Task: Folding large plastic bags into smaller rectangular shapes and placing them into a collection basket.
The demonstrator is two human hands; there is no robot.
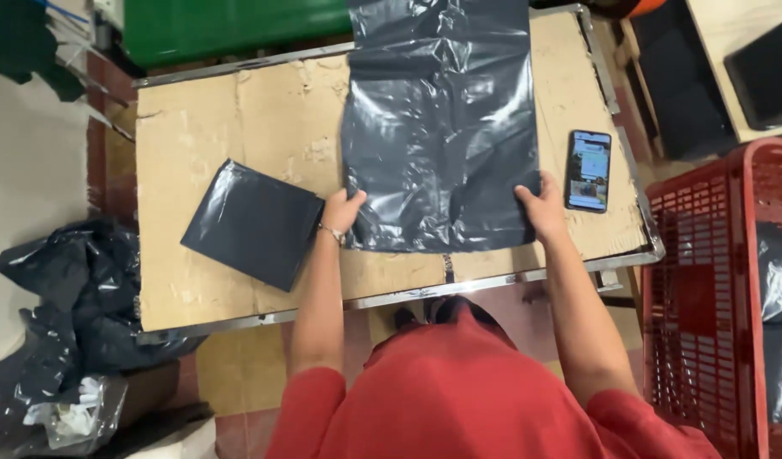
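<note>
grey plastic bag [442, 127] lies spread flat on cardboard tabletop [238, 119], left hand [344, 211] & right hand [539, 204] each pinching a near corner, so no fold made yet imo, w/ one folded bag [253, 223] done beside it, phone [588, 170] at right.

A phone [588, 170] on the cardboard-topped table [238, 110], a red plastic basket [705, 280] to the right.
</note>
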